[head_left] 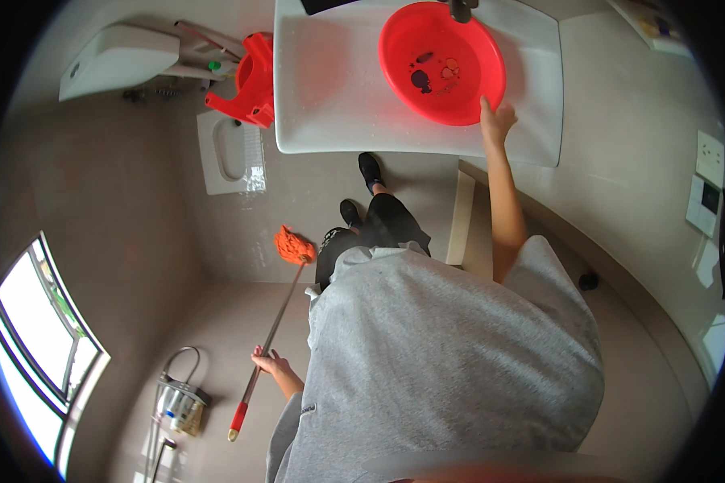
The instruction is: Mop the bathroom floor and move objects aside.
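Observation:
My left hand (271, 362) is closed round the metal handle of a mop (282, 310), below its red end grip. The handle slants away to an orange mop head (295, 245) on the floor beside my legs. My right hand (498, 122) grips the near right rim of a red plastic basin (400, 60), with part of the fingers hidden. Several dark and pale bits lie on the basin's bottom; I cannot make out what they are. The basin rests in a wide white sink (322, 121) under a dark faucet (460, 10).
Left of the sink stands a red plastic stool (254, 84), next to a squat toilet (232, 153) set in the floor. A white cistern (121, 60) hangs on the wall. A shower rack with bottles (181, 406) and a window (44, 338) are at the left.

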`<move>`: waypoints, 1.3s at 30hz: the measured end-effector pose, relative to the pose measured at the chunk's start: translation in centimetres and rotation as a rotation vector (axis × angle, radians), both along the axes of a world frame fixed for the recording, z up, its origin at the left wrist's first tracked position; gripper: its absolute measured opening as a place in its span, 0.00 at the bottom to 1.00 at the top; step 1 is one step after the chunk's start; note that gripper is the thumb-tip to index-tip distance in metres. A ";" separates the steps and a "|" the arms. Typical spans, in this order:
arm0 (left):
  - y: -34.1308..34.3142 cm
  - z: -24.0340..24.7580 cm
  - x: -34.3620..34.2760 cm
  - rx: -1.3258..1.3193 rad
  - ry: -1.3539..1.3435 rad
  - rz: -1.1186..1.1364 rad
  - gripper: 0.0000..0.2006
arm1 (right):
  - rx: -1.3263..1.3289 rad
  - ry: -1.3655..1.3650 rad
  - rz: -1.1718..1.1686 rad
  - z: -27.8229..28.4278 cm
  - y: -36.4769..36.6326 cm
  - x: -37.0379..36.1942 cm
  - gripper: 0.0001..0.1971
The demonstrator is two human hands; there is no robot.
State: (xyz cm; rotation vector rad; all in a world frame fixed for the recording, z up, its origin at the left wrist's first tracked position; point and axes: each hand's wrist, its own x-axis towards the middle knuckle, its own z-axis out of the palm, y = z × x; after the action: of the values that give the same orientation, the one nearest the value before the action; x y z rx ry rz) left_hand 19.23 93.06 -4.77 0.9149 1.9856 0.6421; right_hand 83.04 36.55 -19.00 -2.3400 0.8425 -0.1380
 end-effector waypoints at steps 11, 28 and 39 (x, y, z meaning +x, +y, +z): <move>2.8 0.2 8.6 -0.122 0.017 -0.425 0.17 | 1.668 0.110 -0.408 3.5 7.3 -2.5 0.25; 14.2 -5.7 24.3 -0.036 0.234 -0.969 0.15 | 1.559 -0.277 -0.478 7.3 11.8 -9.1 0.13; 16.9 -13.9 40.9 -0.504 0.135 -1.683 0.14 | 1.286 -0.357 -0.702 16.1 18.9 -26.8 0.21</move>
State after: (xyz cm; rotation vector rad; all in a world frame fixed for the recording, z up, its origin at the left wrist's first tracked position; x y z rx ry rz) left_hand 60.08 109.97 -18.72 1.7944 0.7682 -0.8303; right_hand 56.26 55.40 -2.91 -0.7572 1.0689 -0.2100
